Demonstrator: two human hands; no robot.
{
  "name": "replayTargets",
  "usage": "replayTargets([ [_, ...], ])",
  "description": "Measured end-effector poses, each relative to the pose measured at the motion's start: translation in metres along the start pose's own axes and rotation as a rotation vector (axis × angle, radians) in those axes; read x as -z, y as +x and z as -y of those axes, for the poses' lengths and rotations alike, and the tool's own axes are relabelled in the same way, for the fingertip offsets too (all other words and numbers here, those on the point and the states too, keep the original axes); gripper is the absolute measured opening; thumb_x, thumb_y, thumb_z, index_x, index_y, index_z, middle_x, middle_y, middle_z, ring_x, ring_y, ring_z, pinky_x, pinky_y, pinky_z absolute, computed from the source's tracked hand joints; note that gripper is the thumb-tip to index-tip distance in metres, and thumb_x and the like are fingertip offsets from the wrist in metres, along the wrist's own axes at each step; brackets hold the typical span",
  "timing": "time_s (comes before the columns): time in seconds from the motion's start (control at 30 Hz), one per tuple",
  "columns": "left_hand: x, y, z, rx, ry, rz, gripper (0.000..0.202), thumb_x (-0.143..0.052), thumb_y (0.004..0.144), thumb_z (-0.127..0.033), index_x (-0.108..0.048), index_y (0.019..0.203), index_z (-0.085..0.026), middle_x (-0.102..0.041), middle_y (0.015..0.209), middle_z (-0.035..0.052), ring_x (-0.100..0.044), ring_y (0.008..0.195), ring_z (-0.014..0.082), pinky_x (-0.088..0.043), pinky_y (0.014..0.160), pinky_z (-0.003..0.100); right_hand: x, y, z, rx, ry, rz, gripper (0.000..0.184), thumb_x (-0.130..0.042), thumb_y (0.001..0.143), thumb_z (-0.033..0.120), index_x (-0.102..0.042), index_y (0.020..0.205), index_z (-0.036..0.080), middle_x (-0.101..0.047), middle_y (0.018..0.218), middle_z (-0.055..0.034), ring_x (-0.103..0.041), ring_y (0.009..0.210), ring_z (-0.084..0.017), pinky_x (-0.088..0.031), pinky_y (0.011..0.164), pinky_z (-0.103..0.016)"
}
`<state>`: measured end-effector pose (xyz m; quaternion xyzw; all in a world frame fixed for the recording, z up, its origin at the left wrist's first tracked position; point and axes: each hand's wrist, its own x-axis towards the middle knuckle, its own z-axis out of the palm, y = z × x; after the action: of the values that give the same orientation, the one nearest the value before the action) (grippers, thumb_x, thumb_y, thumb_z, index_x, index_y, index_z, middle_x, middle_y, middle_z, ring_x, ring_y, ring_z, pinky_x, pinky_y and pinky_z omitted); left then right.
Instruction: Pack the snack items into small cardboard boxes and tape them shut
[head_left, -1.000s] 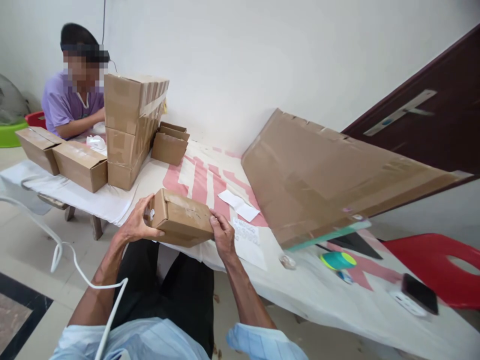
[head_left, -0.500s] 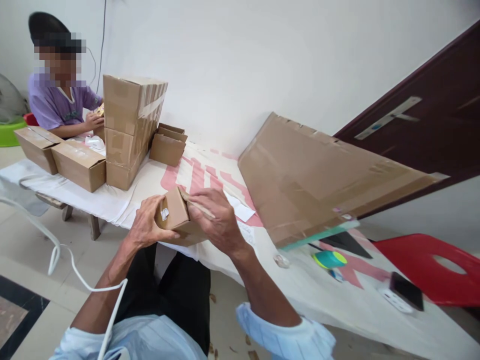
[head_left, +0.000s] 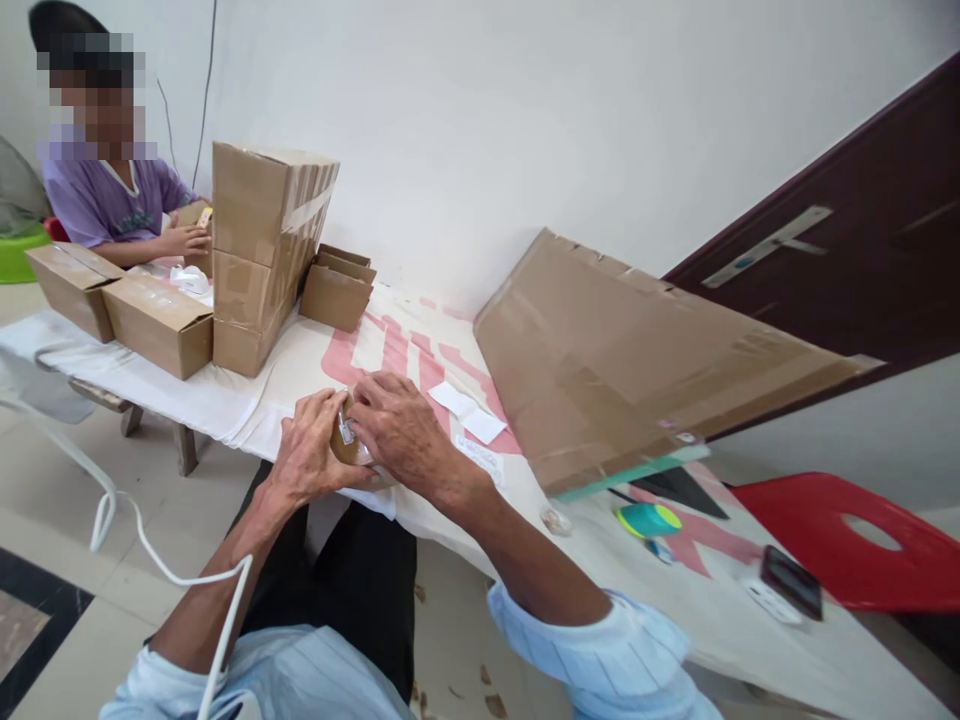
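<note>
A small brown cardboard box (head_left: 343, 446) is between my hands at the near edge of the cloth-covered table, mostly hidden by them. A small white label shows on its visible face. My left hand (head_left: 309, 448) grips the box from the left, with the thumb along its near side. Over the top and right side lies my right hand (head_left: 401, 430), fingers bent and pressed close to the label. Whether those fingertips pinch a flap cannot be seen. Just right of the hands is a folded white paper (head_left: 469, 412).
Stacked cartons (head_left: 251, 255) and low boxes (head_left: 157, 325) stand at left, near a person in a purple shirt. A big cardboard sheet (head_left: 637, 360) leans at right. A teal tape roll (head_left: 645, 520), a phone (head_left: 791, 582) and a red chair (head_left: 817, 540) are further right.
The box has turned and is now more covered by my hands. My right hand has moved left, onto its top near the label. The view has shifted slightly.
</note>
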<state>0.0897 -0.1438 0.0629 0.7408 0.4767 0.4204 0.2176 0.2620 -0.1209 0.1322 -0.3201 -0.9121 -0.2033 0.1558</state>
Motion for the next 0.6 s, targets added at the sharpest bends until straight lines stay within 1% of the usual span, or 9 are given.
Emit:
replayTargets([
  [0.1,0.0,0.0,-0.001,0.0,0.005,0.008,0.11,-0.099,0.063,-0.047,-0.049,0.159,-0.027,-0.053,0.161,0.0208,-0.043,0.151,0.0476,-0.044,0.111,0.067,0.001,-0.001,0.0,-0.001,0.032,0.01,0.014,-0.063,0.096,0.012,-0.075,0.093,0.019,-0.068,0.099,-0.0122,-0.054,0.102,-0.031,-0.046,0.097,-0.047],
  [0.27,-0.001,-0.001,-0.002,-0.005,0.016,0.004,0.109,-0.099,0.064,-0.05,-0.049,0.158,-0.029,-0.051,0.161,0.0204,-0.043,0.152,0.0481,-0.044,0.113,0.067,-0.003,-0.001,-0.003,-0.035,0.099,0.037,0.019,-0.057,0.099,0.012,-0.073,0.092,0.019,-0.069,0.1,-0.0121,-0.055,0.103,-0.03,-0.046,0.1,-0.048],
  [0.37,0.0,-0.001,-0.002,-0.013,0.015,-0.003,0.109,-0.097,0.065,-0.054,-0.048,0.158,-0.028,-0.051,0.161,0.0211,-0.043,0.152,0.0482,-0.044,0.113,0.066,-0.006,-0.001,-0.001,-0.076,0.157,0.014,0.02,-0.055,0.1,0.012,-0.07,0.089,0.02,-0.069,0.099,-0.0117,-0.057,0.103,-0.03,-0.047,0.101,-0.046],
  [0.47,0.0,-0.001,0.0,-0.003,0.032,-0.006,0.106,-0.096,0.067,-0.055,-0.048,0.158,-0.027,-0.051,0.161,0.0214,-0.045,0.15,0.0476,-0.045,0.113,0.066,0.001,-0.001,0.004,-0.133,0.343,-0.098,0.022,-0.052,0.102,0.013,-0.066,0.089,0.022,-0.069,0.097,-0.0089,-0.061,0.101,-0.027,-0.05,0.099,-0.044],
  [0.53,0.0,0.001,0.003,-0.012,0.048,-0.005,0.109,-0.098,0.064,-0.053,-0.049,0.158,-0.027,-0.052,0.161,0.0204,-0.045,0.15,0.0475,-0.044,0.114,0.065,0.011,-0.005,0.003,-0.205,0.504,-0.229,0.019,-0.052,0.103,0.017,-0.065,0.09,0.024,-0.069,0.097,-0.007,-0.064,0.1,-0.025,-0.053,0.097,-0.043],
  [0.6,0.001,0.002,0.008,-0.043,0.055,-0.016,0.112,-0.101,0.06,-0.053,-0.05,0.157,-0.028,-0.054,0.16,0.0193,-0.046,0.149,0.0474,-0.044,0.117,0.065,0.021,-0.016,-0.006,-0.324,0.604,-0.38,0.015,-0.055,0.104,0.023,-0.065,0.093,0.025,-0.069,0.098,-0.0056,-0.066,0.099,-0.024,-0.055,0.094,-0.041],
])
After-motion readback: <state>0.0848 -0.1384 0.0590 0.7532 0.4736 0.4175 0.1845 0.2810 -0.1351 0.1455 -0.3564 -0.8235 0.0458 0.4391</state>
